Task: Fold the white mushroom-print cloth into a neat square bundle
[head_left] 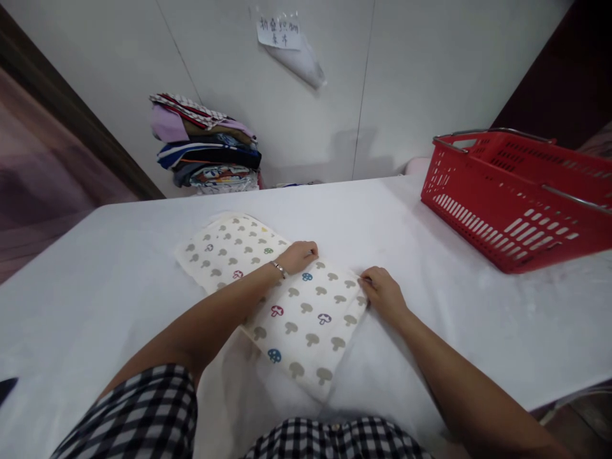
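Note:
A cream cloth [306, 325] printed with grey and coloured mushrooms lies as a long folded strip, slanting across the white table in front of me. My left hand [298, 256], a bracelet on its wrist, pinches the cloth's far edge near the middle of the strip. At the far right corner my right hand [381, 292] has its fingers closed on the cloth's edge. My left forearm crosses over the strip and hides part of it. The left end of the cloth lies flat, with rounded, layered edges.
A red plastic basket [502, 204] with metal handles stands on the table [459, 319] at the right. Beyond the far edge, a stack of folded fabrics [208, 143] leans by the wall. A paper sign [280, 33] hangs there.

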`<action>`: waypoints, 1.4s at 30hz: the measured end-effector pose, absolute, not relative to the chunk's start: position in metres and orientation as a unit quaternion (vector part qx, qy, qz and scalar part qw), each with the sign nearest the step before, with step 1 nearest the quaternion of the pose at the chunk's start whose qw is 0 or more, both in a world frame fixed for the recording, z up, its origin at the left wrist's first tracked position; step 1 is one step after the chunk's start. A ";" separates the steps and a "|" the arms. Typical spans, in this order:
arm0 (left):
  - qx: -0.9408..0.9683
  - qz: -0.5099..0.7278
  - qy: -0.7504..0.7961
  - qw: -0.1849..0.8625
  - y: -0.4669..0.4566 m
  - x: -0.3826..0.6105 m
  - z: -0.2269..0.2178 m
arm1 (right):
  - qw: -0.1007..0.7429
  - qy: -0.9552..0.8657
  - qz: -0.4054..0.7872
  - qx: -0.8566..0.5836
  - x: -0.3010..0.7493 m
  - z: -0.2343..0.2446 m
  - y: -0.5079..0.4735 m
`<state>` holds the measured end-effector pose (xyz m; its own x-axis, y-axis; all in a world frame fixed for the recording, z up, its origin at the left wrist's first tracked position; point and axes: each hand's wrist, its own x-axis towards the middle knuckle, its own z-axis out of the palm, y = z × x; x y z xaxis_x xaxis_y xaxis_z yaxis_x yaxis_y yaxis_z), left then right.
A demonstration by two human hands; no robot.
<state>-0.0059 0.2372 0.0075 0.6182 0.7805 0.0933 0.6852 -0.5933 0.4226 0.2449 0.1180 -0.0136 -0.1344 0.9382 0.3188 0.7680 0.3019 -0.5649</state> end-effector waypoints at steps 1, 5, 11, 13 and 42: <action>0.886 0.143 0.408 0.168 0.237 -0.007 0.007 | 0.321 -0.746 0.121 -0.571 0.245 -0.014 0.118; 0.907 0.168 0.361 0.140 0.232 -0.013 0.007 | 0.316 -0.786 0.035 -0.530 0.242 -0.012 0.115; 0.917 0.176 0.330 0.137 0.224 -0.022 0.010 | 0.297 -0.840 -0.040 -0.452 0.237 -0.005 0.109; 0.922 0.177 0.319 0.130 0.223 -0.023 0.011 | 0.293 -0.853 -0.043 -0.430 0.237 -0.003 0.107; 0.916 -0.066 0.389 0.076 0.235 0.011 0.043 | 0.310 -0.850 -0.007 -0.425 0.242 -0.005 0.111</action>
